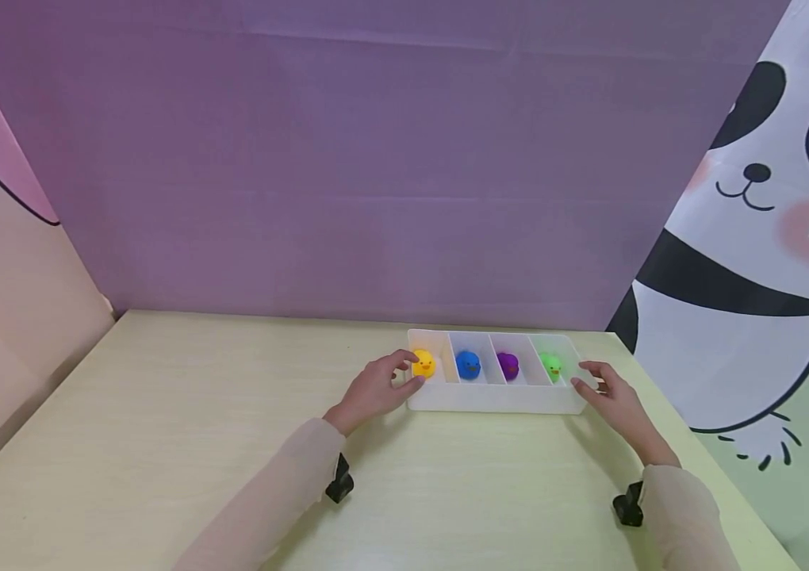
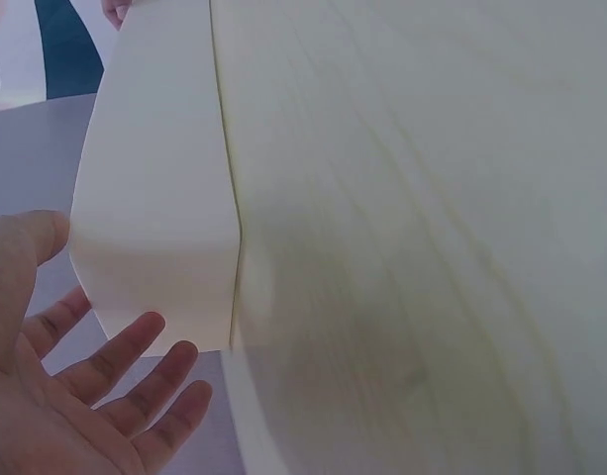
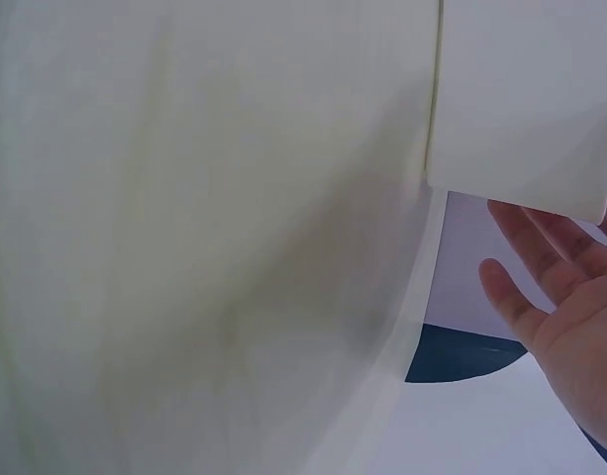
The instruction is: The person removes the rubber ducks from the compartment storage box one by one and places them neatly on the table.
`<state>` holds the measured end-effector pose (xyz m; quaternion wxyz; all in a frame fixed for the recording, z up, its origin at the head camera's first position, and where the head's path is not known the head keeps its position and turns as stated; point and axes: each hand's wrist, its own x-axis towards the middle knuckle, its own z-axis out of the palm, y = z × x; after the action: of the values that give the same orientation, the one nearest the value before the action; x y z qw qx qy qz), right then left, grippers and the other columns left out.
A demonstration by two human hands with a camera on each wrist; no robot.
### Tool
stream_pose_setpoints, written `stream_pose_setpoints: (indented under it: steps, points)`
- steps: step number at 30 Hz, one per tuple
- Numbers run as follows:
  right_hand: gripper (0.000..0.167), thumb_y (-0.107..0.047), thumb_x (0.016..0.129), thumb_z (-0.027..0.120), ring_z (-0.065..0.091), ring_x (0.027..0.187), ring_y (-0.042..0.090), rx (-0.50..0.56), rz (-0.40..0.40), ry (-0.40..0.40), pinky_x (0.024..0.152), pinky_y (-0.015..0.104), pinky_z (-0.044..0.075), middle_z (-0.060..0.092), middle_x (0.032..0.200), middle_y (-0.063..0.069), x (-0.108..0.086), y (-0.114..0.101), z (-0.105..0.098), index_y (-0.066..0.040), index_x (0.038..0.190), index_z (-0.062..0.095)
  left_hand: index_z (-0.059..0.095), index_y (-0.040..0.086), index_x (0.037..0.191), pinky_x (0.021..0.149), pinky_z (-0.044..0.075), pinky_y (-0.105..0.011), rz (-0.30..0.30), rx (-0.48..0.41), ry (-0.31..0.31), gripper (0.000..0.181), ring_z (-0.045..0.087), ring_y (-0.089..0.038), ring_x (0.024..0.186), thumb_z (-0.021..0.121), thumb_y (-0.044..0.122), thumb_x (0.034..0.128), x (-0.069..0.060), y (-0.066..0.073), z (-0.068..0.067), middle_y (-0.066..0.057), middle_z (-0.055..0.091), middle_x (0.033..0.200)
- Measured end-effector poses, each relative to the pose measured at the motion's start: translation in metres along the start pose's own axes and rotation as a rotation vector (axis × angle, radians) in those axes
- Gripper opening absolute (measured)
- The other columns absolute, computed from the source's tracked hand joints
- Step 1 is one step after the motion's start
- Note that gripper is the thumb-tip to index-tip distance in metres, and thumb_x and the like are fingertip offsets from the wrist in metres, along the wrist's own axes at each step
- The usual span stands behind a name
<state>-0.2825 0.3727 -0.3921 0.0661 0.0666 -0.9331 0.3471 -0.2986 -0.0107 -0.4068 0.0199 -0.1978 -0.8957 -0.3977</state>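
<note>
A white box (image 1: 497, 399) with four compartments stands near the table's back edge. From left to right it holds a yellow duck (image 1: 423, 363), a blue duck (image 1: 468, 365), a purple duck (image 1: 508, 365) and a green duck (image 1: 551, 366). My left hand (image 1: 376, 387) is at the box's left end, thumb by the near corner; the left wrist view shows that hand (image 2: 75, 366) with fingers spread, beside the white wall (image 2: 164, 178). At the right end is my right hand (image 1: 619, 404); in the right wrist view its fingers (image 3: 531, 242) lie relaxed against the end wall (image 3: 526, 99).
The pale wooden table (image 1: 197, 444) extends to the left and in front of the box. Behind it hangs a purple backdrop (image 1: 376, 159). A panda picture (image 1: 740, 270) covers the right side, and a pink and beige panel (image 1: 5, 254) stands at the left.
</note>
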Motion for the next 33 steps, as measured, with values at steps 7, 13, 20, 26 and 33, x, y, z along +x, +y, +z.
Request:
stream_pose_setpoints:
  steps: [7,13,20,26,33]
  points:
    - [0.053,-0.032,0.094,0.048,0.036,0.121,0.046,-0.014,-0.016,0.004,0.098,0.057,0.032,0.037,0.132,0.032,0.001,-0.002,0.001,0.005,0.130,0.035,0.052,0.019,0.121,0.081,0.050,-0.040,-0.014,0.015,0.001,0.039,0.059,-0.027,0.099,0.057,0.039,0.0879,-0.003,0.002,-0.007,-0.009,0.060,0.119]
    - [0.053,-0.032,0.094,0.048,0.038,0.119,0.047,-0.023,-0.030,-0.010,0.098,0.057,0.033,0.038,0.131,0.032,0.002,-0.004,0.005,0.005,0.130,0.035,0.052,0.017,0.121,0.083,0.049,-0.040,-0.026,0.003,0.000,0.040,0.059,-0.027,0.099,0.056,0.039,0.0882,-0.007,-0.002,-0.011,-0.009,0.060,0.118]
    - [0.054,-0.034,0.093,0.049,0.039,0.118,0.049,-0.030,-0.015,-0.037,0.098,0.057,0.033,0.038,0.132,0.034,0.002,-0.013,0.011,0.003,0.130,0.036,0.051,0.018,0.120,0.082,0.049,-0.040,-0.018,0.035,0.000,0.039,0.059,-0.025,0.098,0.057,0.038,0.0876,-0.014,-0.012,-0.018,-0.007,0.061,0.116]
    - [0.053,-0.034,0.093,0.050,0.041,0.117,0.049,-0.036,-0.020,-0.053,0.096,0.058,0.035,0.038,0.132,0.034,0.001,-0.021,0.018,0.001,0.130,0.036,0.053,0.019,0.119,0.084,0.049,-0.041,-0.035,0.038,-0.010,0.039,0.058,-0.025,0.101,0.058,0.040,0.0866,-0.022,-0.017,-0.027,-0.005,0.061,0.116]
    - [0.052,-0.033,0.092,0.051,0.044,0.113,0.049,-0.032,-0.044,-0.063,0.094,0.058,0.037,0.040,0.130,0.033,-0.001,-0.033,0.025,0.001,0.129,0.037,0.054,0.019,0.118,0.084,0.049,-0.040,-0.028,0.039,-0.013,0.037,0.058,-0.025,0.100,0.059,0.038,0.0863,-0.033,-0.023,-0.038,-0.006,0.062,0.114]
